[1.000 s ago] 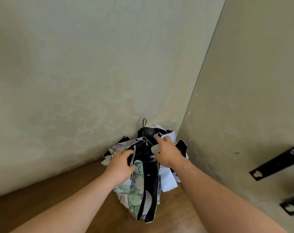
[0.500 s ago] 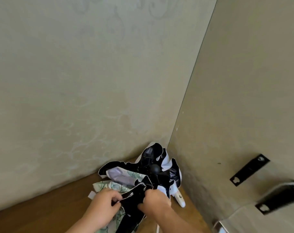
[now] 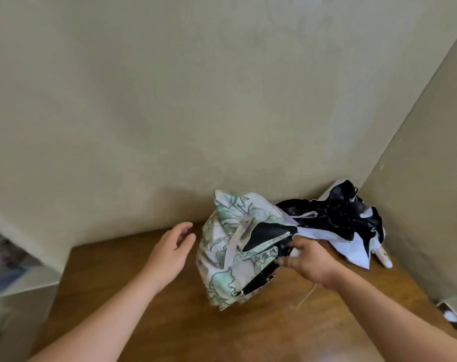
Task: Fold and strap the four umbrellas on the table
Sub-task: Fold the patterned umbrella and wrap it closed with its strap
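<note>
My right hand [image 3: 309, 262] has its fingers curled round the floral umbrella [image 3: 235, 246] at its handle end; the canopy hangs loose and unstrapped above the middle of the desk [image 3: 143, 317]. My left hand [image 3: 169, 250], at nine o'clock of it, hovers with fingers spread, holding nothing. At two o'clock, in the corner, a black-and-white umbrella [image 3: 347, 220] lies crumpled, also unstrapped. I judge nothing finished yet. Only two umbrellas show; I cannot pick out either strap.

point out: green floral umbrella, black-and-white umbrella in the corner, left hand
green floral folding umbrella [image 3: 223, 259], head view, patterned canopy
black-and-white crumpled umbrella [image 3: 334, 220], head view, black fabric
left hand [image 3: 169, 250], head view, palm
</note>
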The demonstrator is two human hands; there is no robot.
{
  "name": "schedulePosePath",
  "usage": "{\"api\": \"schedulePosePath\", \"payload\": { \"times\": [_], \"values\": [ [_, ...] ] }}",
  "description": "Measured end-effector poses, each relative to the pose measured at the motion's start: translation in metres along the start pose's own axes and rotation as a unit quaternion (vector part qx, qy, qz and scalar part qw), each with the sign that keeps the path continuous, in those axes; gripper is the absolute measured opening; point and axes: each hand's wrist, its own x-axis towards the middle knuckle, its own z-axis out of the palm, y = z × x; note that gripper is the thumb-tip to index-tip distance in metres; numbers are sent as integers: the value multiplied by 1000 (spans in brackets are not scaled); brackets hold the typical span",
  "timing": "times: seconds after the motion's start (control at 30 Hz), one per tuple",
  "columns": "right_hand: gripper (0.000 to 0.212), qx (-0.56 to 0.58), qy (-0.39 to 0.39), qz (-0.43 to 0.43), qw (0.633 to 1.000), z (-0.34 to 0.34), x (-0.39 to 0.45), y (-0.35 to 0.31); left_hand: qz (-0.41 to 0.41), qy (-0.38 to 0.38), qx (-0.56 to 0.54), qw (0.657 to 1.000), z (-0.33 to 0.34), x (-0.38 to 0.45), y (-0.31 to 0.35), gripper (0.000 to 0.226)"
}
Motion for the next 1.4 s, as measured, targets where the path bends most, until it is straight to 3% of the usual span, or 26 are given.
{"api": "schedulePosePath", "payload": {
  "times": [0.1, 0.37, 0.43, 0.57, 0.67, 0.77, 0.87, 1.0, 1.13, 1.27, 1.4],
  "values": [
    [32, 101, -99, 24, 990, 36, -13, -21, -18, -3, -9, 1000, -58, -35, -21, 40],
    [54, 167, -298, 63, 938, 111, -38, -51, -67, 5, -136, 988, -139, -101, -46, 52],
    [52, 184, -326, 77, 924, 123, -41, -51, -97, -12, -204, 974, -142, -108, -54, 49],
    [22, 198, -392, 119, 890, 134, -50, -56, -154, -81, -342, 923, -132, -112, -53, 42],
    [33, 195, -445, 155, 860, 136, -50, -51, -183, -108, -393, 895, -120, -106, -55, 38],
    [49, 166, -425, 160, 875, 134, -44, -39, -206, -102, -381, 896, -108, -99, -60, 39],
    [50, 118, -336, 122, 927, 135, -37, -31, -247, -80, -359, 897, -92, -91, -57, 31],
    [26, 37, -188, 34, 981, 134, -30, -30, -327, -70, -377, 864, -73, -79, -50, 33],
    [39, 97, -73, 45, 992, 127, -14, -6, -383, -66, -433, 813, -57, -68, -48, 49],
    [35, 187, -60, 95, 976, 123, -3, 15, -413, -79, -407, 811, -45, -64, -56, 49],
    [32, 72, -131, 114, 982, 134, 1, 29, -454, -88, -350, 815, -33, -64, -79, 44]
  ]
}}
